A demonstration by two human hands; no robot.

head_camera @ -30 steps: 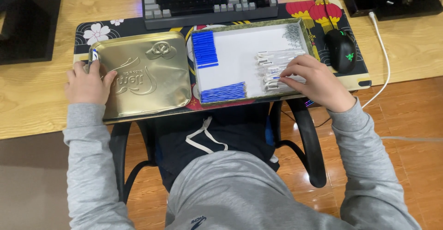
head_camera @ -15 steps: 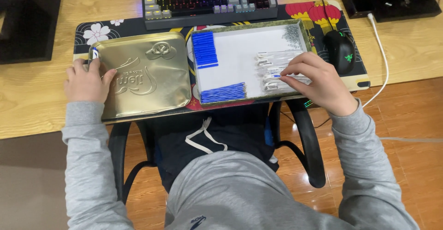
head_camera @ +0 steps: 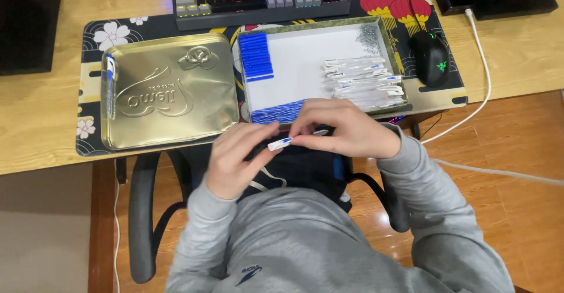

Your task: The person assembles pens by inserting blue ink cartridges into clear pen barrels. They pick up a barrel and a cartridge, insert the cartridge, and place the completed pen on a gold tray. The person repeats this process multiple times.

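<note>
Holding a small white-and-blue clip (head_camera: 279,144) at the frame's centre — left hand (head_camera: 238,161) and right hand (head_camera: 346,129) are both pinching it, fingers closed on its ends, just off the surface's (head_camera: 35,111) near edge. Lying at 12 o'clock of the hands: an open tray (head_camera: 305,64) carrying blue pieces (head_camera: 256,56) and white pieces (head_camera: 364,81). Sitting at 10 o'clock — a gold tin lid (head_camera: 170,90).
</note>
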